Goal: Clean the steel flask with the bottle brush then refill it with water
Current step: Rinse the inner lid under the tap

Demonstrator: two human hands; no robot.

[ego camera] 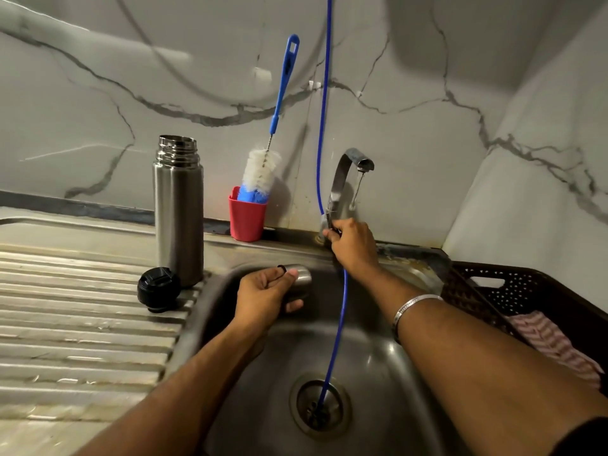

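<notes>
Two risks stand out to us. Our right hand [350, 240] grips the tap handle [329, 222], and a hard turn could splash water from the tap [352, 166] over the desk [82, 291]. Our left hand [266, 297] curls around the steel cup [299, 279] above the sink [378, 357]; a wet grip could drop it. Meanwhile the steel flask [179, 209] stands upright on the ribbed drainer, long axis vertical, open mouth up, just beside its black cap [159, 288]; a careless elbow could topple it. We see the bottle brush [263, 166] leaning in the red cup [246, 215].
</notes>
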